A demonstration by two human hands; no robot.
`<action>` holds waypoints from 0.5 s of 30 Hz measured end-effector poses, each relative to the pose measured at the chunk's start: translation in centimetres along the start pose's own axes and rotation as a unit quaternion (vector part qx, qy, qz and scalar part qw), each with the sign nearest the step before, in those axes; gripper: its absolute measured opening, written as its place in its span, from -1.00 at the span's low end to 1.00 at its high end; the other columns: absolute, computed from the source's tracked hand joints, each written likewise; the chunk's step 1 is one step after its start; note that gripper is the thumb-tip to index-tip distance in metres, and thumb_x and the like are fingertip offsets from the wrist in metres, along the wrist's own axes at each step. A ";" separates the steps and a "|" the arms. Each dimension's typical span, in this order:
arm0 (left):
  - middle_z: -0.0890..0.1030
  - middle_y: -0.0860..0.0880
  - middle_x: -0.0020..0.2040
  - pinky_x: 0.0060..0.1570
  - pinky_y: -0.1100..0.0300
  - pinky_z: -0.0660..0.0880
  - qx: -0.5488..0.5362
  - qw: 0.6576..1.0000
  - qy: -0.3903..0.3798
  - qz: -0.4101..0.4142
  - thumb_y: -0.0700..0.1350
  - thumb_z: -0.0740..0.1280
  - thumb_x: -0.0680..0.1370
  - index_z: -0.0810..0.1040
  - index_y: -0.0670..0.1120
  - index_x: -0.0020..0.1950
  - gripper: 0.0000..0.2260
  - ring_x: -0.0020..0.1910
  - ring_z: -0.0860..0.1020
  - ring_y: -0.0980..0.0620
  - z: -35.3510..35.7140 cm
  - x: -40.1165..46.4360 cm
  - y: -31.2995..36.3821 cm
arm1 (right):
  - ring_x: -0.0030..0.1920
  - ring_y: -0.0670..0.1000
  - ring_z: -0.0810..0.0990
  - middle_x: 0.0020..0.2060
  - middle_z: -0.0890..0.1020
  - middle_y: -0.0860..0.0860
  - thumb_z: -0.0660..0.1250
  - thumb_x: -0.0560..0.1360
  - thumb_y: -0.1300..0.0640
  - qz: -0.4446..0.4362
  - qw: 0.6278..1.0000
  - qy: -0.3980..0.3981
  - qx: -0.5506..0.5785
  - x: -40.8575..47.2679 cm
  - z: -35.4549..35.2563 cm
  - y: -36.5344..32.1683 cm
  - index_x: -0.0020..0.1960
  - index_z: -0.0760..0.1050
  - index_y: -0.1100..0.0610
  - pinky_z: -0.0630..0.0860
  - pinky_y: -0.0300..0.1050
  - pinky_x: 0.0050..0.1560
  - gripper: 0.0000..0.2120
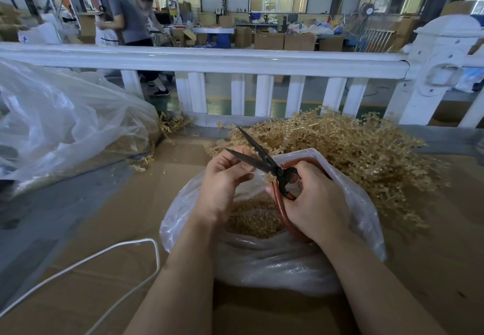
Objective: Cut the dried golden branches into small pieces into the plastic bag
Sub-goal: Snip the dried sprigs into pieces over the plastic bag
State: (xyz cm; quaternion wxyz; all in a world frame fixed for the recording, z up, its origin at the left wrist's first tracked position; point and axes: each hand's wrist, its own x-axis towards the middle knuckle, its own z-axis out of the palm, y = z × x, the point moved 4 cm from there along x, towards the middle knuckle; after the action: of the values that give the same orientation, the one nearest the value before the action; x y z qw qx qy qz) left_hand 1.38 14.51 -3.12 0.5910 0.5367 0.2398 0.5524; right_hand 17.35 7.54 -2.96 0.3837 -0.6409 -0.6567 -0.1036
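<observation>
Workshop interior, wide and daylit; cardboard-covered work surface (136, 269) in foreground, white railing (204, 59) across behind it.

Plastic bag (275, 264): clear, mouth open upward, centre of surface, under both hands; bottom filled with small golden cut pieces (255, 219).

Dried golden branches (361, 151): loose heap, behind and right of bag, touching its far rim; a few stray sprigs (170, 125) near railing base, left of heap.

Right hand (314, 201): over bag mouth, fingers closed through red loop handles of scissors (264, 161). Blades dark, spread apart in a V, pointing up and left.

Left hand (222, 180): over bag's left rim, fingertips pressed together beside lower blade, seemingly pinching a small sprig; held piece mostly hidden by fingers.

Large clear bag (65, 125): crumpled, far left of surface, well apart from the small one.

White cord (125, 251): looped across surface, lower left.

Two people (128, 15) standing beyond railing, upper left; cardboard boxes (285, 41) and standing fan (372, 7) farther back.
</observation>
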 end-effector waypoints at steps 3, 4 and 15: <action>0.66 -0.05 -0.13 -0.13 0.27 0.50 0.001 1.000 0.003 -0.007 -0.21 0.37 0.40 0.59 -0.11 -0.08 -0.89 -0.11 0.58 0.04 -0.1 0.1 -0.2 | -0.28 -0.13 0.43 -0.26 0.55 -0.14 0.36 0.40 -0.34 -0.004 1.000 0.003 -0.001 0.0 -0.1 -0.1 -0.17 0.40 0.00 0.36 -0.26 -0.33 -0.59; 0.67 -0.04 -0.13 -0.14 0.28 0.50 0.002 1.000 0.001 -0.009 -0.21 0.37 0.40 0.60 -0.09 -0.09 -0.89 -0.11 0.58 0.04 -0.1 0.1 -0.2 | -0.29 -0.13 0.44 -0.27 0.55 -0.14 0.35 0.40 -0.35 0.002 1.000 0.000 -0.002 0.1 -0.1 -0.1 -0.18 0.40 0.00 0.40 -0.24 -0.33 -0.58; 0.57 -0.01 -0.19 -0.12 0.27 0.46 -0.001 0.999 -0.040 -0.008 -0.19 0.37 0.43 0.55 -0.12 -0.09 -0.92 -0.18 0.50 0.08 0.1 0.1 -0.1 | -0.41 -0.12 0.49 -0.44 0.50 -0.17 0.26 0.35 -0.49 0.010 1.000 0.018 0.002 -0.2 -0.2 -0.1 -0.29 0.38 -0.01 0.40 -0.25 -0.42 -0.47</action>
State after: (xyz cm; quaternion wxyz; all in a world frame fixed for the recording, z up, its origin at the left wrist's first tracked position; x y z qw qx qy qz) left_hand 1.51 14.60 -3.20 0.6055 0.5557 0.2196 0.5257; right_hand 17.28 7.26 -2.87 0.3974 -0.6447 -0.6437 -0.1097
